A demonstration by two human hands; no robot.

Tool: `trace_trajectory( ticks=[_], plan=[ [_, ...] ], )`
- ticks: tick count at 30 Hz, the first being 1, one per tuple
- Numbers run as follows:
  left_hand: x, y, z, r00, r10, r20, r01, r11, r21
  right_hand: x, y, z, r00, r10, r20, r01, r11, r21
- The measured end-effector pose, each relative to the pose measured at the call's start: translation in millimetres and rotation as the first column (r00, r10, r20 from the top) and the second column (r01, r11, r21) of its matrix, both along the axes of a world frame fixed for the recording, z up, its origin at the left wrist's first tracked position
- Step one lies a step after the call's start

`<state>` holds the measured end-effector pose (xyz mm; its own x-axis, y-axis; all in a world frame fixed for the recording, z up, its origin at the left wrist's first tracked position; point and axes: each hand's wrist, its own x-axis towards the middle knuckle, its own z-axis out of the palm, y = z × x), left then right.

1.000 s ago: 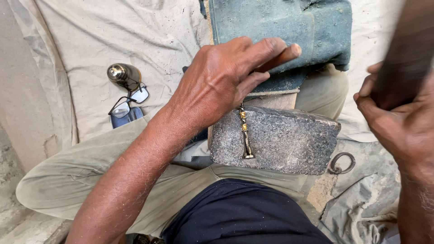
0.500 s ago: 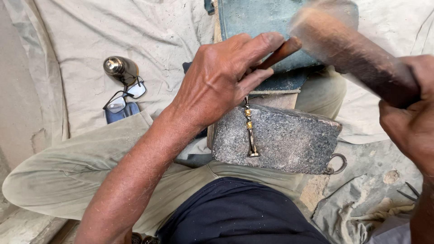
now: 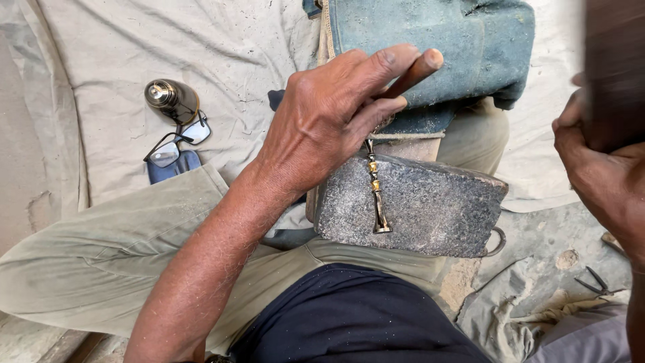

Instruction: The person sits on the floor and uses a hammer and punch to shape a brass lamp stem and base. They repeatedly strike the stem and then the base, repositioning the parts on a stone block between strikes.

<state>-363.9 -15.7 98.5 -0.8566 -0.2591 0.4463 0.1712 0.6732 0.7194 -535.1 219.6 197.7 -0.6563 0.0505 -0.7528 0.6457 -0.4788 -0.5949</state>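
Holding a wooden-handled tool [image 3: 413, 70] in your closed left hand [image 3: 329, 121].
Brass piece [image 3: 376, 195] lies on the stone block [image 3: 430, 208], unfinished; your right hand [image 3: 601, 175] grips a blurred mallet [image 3: 615, 67], raised.

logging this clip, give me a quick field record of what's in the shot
left hand: grips a wooden handle, its metal tool lying on a grey stone block
right hand: raised at the frame edge, holding a dark blurred object
block support: the person's lap
behind block: blue-green folded cloth
on the sheet, left: eyeglasses, small metal container
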Motion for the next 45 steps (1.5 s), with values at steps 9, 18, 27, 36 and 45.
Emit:
trace_trajectory(
  ticks=[9, 18, 27, 36, 45],
  plan=[
    [4.3, 4.0, -6.3, 0.998, 0.038, -0.044, -0.035, 0.997, 0.066, -7.0, -3.7, 0.9, 0.953, -0.281, 0.111, 0.298, 0.934, -0.196],
    [4.0, 5.3, -17.4, 0.996, 0.037, -0.084, -0.029, 0.996, 0.087, -14.7, 18.0, -6.1, 0.939, -0.326, 0.114, 0.345, 0.875, -0.340],
    [7.1, 0.3, -16.1, 0.992, 0.018, -0.127, -0.007, 0.996, 0.085, -13.8, 15.2, -7.2, 0.997, 0.001, -0.076, -0.008, 0.996, -0.089],
    [11.1, 2.2, -4.5, 0.991, 0.073, -0.114, -0.043, 0.968, 0.249, -14.8, 34.9, -10.2, 0.316, 0.920, -0.231, -0.373, 0.344, 0.862],
    [69.8, 20.4, 25.2, 0.995, 0.039, -0.091, 0.028, 0.774, 0.633, 2.2, 98.5, -65.7, 0.157, 0.969, -0.192, -0.313, 0.233, 0.921]
  ],
)
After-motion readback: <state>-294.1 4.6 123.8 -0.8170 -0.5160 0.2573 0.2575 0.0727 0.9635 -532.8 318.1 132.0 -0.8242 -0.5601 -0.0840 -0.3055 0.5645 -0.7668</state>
